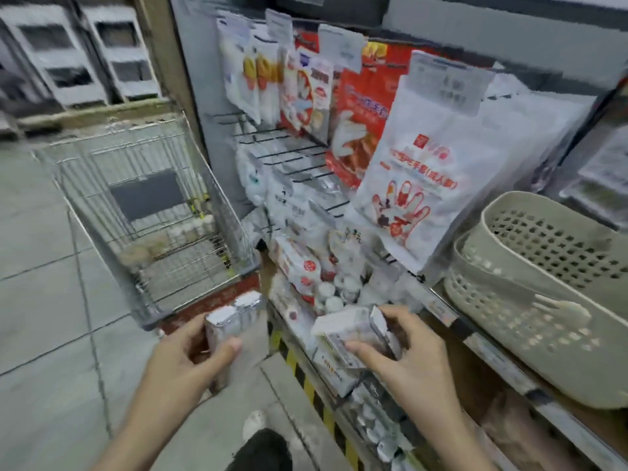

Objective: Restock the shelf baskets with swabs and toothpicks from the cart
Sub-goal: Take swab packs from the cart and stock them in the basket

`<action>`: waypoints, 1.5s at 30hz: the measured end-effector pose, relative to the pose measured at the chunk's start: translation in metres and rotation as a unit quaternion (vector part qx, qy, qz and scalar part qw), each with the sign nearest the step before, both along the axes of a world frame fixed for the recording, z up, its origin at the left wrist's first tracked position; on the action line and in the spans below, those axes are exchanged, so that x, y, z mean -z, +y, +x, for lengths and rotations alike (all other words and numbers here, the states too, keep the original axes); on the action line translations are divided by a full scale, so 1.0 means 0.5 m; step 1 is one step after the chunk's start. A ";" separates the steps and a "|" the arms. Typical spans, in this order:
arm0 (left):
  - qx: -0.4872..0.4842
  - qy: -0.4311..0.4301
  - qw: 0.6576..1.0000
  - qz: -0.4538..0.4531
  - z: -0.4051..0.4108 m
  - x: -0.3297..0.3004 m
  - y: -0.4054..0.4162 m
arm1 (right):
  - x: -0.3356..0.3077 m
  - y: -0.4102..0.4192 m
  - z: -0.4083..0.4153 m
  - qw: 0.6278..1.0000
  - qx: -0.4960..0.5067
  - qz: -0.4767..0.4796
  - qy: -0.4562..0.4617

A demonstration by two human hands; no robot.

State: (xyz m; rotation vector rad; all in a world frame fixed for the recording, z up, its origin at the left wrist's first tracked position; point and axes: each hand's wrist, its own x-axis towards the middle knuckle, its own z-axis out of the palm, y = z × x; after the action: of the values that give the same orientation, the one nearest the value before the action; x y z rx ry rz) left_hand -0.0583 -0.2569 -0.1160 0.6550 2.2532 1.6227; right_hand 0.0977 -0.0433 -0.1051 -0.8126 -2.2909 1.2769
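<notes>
My left hand grips a shrink-wrapped pack of small white containers, held in the air just beside the cart's near corner. My right hand grips a white boxed pack at the front of a low wire shelf basket. That basket holds other white boxes and small round tubs. The wire shopping cart stands to the left on the floor, with a few small white items lying in its bottom. The picture is blurred, so labels cannot be read.
Glove packets hang on pegs above the basket. Stacked beige perforated plastic baskets sit on the shelf at right. A yellow-black striped edge runs along the shelf base. My dark shoe is on the tiled floor below.
</notes>
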 end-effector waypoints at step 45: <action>-0.416 -0.270 0.864 -0.084 -0.967 0.388 -0.035 | 0.446 -0.130 -1.340 0.895 -0.297 -0.153 -0.296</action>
State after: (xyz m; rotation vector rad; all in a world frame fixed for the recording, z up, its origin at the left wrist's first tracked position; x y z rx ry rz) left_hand -0.5419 -0.2746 -0.3101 -0.8545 2.2740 1.5837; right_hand -0.5725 -0.1083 -0.3282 -0.6839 -3.0292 1.8974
